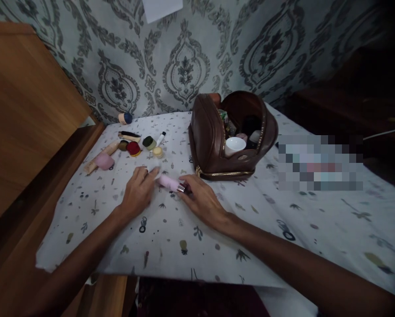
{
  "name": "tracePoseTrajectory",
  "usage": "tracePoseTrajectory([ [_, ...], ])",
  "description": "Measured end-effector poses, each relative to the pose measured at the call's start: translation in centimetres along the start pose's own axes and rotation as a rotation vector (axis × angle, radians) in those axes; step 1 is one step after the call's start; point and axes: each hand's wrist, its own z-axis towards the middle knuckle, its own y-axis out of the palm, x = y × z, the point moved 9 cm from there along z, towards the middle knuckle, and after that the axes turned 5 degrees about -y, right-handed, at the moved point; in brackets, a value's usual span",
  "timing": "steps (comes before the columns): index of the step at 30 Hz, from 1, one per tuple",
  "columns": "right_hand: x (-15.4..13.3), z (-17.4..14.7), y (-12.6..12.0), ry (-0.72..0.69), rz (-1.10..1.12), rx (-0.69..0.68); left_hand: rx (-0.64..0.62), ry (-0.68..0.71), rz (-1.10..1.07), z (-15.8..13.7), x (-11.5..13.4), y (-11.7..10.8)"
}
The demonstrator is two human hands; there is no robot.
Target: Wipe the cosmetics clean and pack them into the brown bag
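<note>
A slim pale pink tube [168, 182] with a shiny metallic band lies level just above or on the cloth. My right hand [202, 198] is closed around its banded right end, fingers on top and thumb below. My left hand [138, 190] is beside the tube's other end, index finger stretched toward it. Its fingertips are blurred; whether they touch the tube is unclear. To the right stands a brown cosmetic bag [205, 141], its zipped top gaping, with a white round container [235, 145] and other small items inside.
Left on the patterned white cloth [184, 220] lie a pink rounded item [104, 161], a red jar [133, 149], a green-lidded jar [149, 142], a small yellow pot [157, 152] and a dark-capped bottle [125, 118]. A wooden panel [28, 110] borders the left; a patterned wall [184, 66] stands behind.
</note>
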Motion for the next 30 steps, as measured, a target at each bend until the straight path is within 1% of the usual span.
tracePoseTrajectory([
  [4, 0.4, 0.1, 0.0, 0.036, 0.062, 0.006, -0.006, 0.177, -0.133, -0.7, 4.2, 0.0],
  [6, 0.3, 0.2, 0.0, 0.033, 0.055, 0.005, -0.019, 0.215, -0.151, -1.0, 4.9, 0.3],
  [7, 0.2, 0.2, 0.0, 0.03, 0.038, 0.005, -0.026, 0.202, -0.153, -1.0, 4.6, 0.6],
  [8, 0.2, 0.2, -0.1, 0.03, 0.017, 0.006, -0.032, 0.169, -0.155, -1.0, 3.9, 0.8],
  [10, 0.2, 0.3, -0.1, 0.036, -0.019, -0.002, -0.038, 0.061, -0.163, -0.7, 1.6, 1.4],
  [14, 0.1, 0.4, -0.3, 0.024, -0.042, -0.008, -0.123, -0.233, -0.184, -0.8, -3.8, 2.9],
  [16, 0.1, 0.5, -0.4, 0.008, -0.036, -0.003, -0.166, -0.321, -0.206, -1.0, -5.1, 3.4],
  [17, 0.1, 0.5, -0.4, 0.004, -0.031, -0.006, -0.168, -0.331, -0.219, -1.0, -5.1, 3.4],
  [19, 0.1, 0.5, -0.2, -0.001, -0.02, -0.027, -0.133, -0.281, -0.247, -0.8, -4.1, 2.8],
  [20, 0.1, 0.5, -0.1, -0.007, -0.019, -0.036, -0.115, -0.224, -0.268, -0.6, -3.1, 2.5],
  [22, -0.3, 0.5, 0.1, -0.048, -0.029, -0.035, -0.097, -0.065, -0.314, -0.2, -0.4, 1.7],
  [24, -1.1, 0.4, 0.0, -0.128, -0.058, -0.018, -0.111, 0.078, -0.338, 0.0, 1.9, 1.3],
  [25, -1.5, 0.3, 0.0, -0.17, -0.081, -0.012, -0.129, 0.116, -0.334, 0.1, 2.5, 1.3],
  [27, -2.1, 0.2, 0.2, -0.229, -0.128, -0.021, -0.157, 0.108, -0.3, 0.3, 2.4, 1.6],
  [28, -2.3, 0.1, 0.3, -0.239, -0.144, -0.027, -0.164, 0.07, -0.272, 0.3, 1.6, 1.8],
  [30, -2.1, 0.1, 0.3, -0.221, -0.135, -0.028, -0.162, -0.039, -0.202, 0.3, -0.7, 2.3],
])
